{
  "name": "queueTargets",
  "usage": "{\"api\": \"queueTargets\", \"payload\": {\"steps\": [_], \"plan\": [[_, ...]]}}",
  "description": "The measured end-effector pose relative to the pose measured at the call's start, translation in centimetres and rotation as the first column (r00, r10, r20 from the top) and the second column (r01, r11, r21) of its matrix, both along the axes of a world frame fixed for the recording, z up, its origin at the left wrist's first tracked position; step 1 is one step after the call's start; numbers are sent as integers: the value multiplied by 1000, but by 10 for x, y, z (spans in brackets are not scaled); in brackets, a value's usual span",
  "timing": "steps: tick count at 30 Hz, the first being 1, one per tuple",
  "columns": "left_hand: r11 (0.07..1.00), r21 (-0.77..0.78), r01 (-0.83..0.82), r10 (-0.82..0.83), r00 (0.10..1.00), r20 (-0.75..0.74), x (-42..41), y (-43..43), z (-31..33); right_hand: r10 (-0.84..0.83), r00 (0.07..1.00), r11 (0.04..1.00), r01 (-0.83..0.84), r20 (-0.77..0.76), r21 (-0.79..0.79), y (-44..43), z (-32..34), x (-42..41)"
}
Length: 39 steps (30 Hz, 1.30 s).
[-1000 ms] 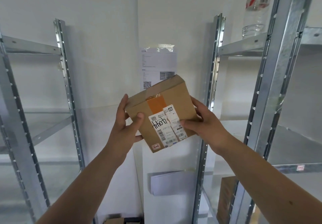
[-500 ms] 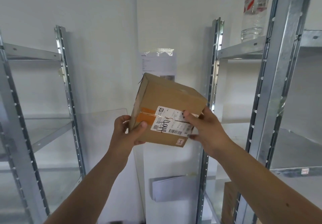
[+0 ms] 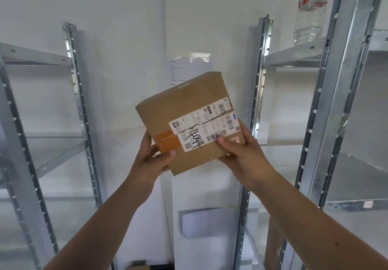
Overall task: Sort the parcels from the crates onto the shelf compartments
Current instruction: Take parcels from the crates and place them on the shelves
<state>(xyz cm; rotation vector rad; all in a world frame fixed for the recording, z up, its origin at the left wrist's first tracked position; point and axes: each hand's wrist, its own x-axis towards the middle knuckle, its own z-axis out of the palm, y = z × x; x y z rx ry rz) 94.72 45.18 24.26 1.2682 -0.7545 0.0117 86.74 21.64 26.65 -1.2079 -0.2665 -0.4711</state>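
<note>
A brown cardboard parcel (image 3: 178, 110) with a white shipping label, black handwriting and orange tape is held up in front of me, tilted, its labelled face toward the camera. My left hand (image 3: 153, 160) grips its lower left corner, thumb on the orange tape. My right hand (image 3: 241, 154) grips its lower right edge, thumb on the label's barcode. Metal shelf racks stand to the left (image 3: 42, 60) and right (image 3: 294, 56) of the parcel.
A clear plastic bottle (image 3: 310, 11) stands on the upper right shelf. A printed sheet (image 3: 189, 70) is taped to the wall behind the parcel, and a folded white paper (image 3: 207, 221) hangs lower down. A brown box (image 3: 273, 244) sits low in the right rack.
The parcel has been turned in my hands, so that its labelled face now looks toward me and sits slightly higher. Both hands kept hold and shifted along its lower edge.
</note>
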Motion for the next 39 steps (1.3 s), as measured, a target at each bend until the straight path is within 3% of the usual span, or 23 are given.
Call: {"api": "queueTargets", "payload": {"steps": [4,8,11,14,19,27,39], "plan": [[998,24,53,-52,998,-28,-1,-3,-4,45,998,999,-45,46,-2,8,-5,4],[988,92,123,-125,992,10,-5,-4,-4,14,997,950,-37,-77,-309,13,-3,1],[998,56,38,-41,998,45,-2,-1,-8,-60,998,946,45,-36,-321,10,6,-4],[994,-34,-102,99,991,-90,8,8,-10,-120,993,940,117,9,-319,8,14,-8],[980,51,-195,190,978,87,11,13,-2,-228,969,852,247,99,-462,10,15,-14],[990,33,-134,132,990,47,2,5,-2,-336,938,874,343,83,-343,11,12,-22],[996,-4,84,-84,993,-87,-23,-38,-12,-469,881,811,456,57,-368,-14,-12,-86]]}}
